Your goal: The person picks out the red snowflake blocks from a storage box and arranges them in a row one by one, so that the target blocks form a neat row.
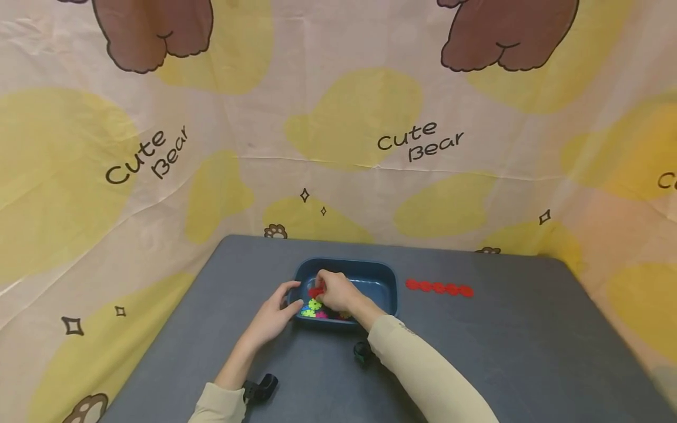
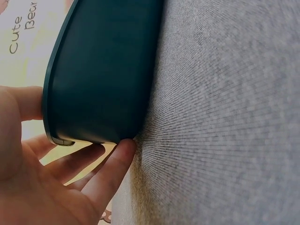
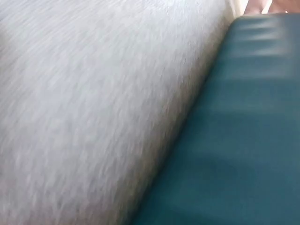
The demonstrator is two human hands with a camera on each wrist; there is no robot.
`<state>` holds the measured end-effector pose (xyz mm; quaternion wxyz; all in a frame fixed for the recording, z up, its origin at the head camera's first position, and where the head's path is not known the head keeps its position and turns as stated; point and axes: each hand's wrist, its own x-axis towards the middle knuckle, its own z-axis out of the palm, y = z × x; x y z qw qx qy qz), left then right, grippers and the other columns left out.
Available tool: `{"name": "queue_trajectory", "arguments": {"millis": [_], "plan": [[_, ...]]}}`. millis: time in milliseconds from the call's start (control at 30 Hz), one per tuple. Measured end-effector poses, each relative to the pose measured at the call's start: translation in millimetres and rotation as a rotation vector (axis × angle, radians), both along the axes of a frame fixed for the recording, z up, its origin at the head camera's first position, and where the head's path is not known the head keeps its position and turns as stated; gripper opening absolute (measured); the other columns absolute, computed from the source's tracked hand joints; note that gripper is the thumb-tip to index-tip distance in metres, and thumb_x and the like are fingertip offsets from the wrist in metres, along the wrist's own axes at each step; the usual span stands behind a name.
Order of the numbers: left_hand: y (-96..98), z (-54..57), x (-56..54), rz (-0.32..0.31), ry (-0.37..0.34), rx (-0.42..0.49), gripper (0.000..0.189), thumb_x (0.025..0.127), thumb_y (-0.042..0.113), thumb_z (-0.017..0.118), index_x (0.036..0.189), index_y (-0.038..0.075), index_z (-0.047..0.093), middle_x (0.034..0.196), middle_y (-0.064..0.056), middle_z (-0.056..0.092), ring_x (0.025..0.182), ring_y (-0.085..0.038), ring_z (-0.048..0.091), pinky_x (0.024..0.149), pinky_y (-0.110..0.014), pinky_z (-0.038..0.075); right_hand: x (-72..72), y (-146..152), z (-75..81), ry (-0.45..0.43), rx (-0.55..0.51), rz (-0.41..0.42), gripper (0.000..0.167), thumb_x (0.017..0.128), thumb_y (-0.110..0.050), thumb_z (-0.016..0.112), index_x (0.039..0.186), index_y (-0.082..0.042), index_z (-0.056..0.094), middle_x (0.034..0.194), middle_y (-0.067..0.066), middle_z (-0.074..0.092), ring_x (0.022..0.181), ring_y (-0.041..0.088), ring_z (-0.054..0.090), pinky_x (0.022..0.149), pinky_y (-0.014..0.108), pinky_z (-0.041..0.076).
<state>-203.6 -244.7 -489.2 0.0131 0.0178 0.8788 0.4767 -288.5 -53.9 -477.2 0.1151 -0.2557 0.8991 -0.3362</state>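
Note:
A dark blue plastic box (image 1: 378,265) stands on the grey table, with small flower-shaped pieces (image 1: 308,314) in yellow-green, pink and other colours at its near left. My left hand (image 1: 273,314) holds the box's left end, thumb and fingers spread around it; in the left wrist view that hand's fingertips (image 2: 125,146) touch the end wall. Reaching inside, my right hand (image 1: 338,292) pinches a red flower-shaped piece (image 1: 315,292), partly hidden by the fingers. The right wrist view has only the box's outer wall (image 3: 243,131) and the table, without the hand's fingers.
To the right of the box, several red flower-shaped pieces lie in a row (image 1: 439,287) on the table (image 1: 502,341). A patterned cloth (image 1: 338,129) hangs behind the table's back edge. Dark wrist cameras (image 1: 260,388) protrude under both forearms.

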Motion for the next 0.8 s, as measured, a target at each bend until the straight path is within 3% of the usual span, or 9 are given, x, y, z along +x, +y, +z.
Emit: {"name": "queue_trajectory", "arguments": {"millis": [400,800], "plan": [[1.3,1.6,0.5,0.011,-0.01,-0.021,0.05,0.103,0.031,0.061,0.15,0.021,0.045,0.157,-0.021,0.04,0.14,-0.051,0.039,0.105,-0.07,0.036,6.0,32,18.9,0.012,-0.034,0.012,0.018,0.095,-0.013,0.073,0.108,-0.01,0.06,0.074,0.001,0.059,0.053,0.015,0.052,0.05,0.028,0.046],[0.0,0.8,0.5,0.0,0.002,-0.039,0.051,0.103,0.033,0.06,0.15,0.022,0.044,0.158,-0.022,0.038,0.138,-0.049,0.044,0.105,-0.067,0.039,17.7,71,40.7,0.066,-0.099,0.026,0.019,0.095,-0.017,0.074,0.108,-0.013,0.061,0.076,-0.002,0.06,0.059,0.015,0.055,0.058,0.03,0.048]]}}
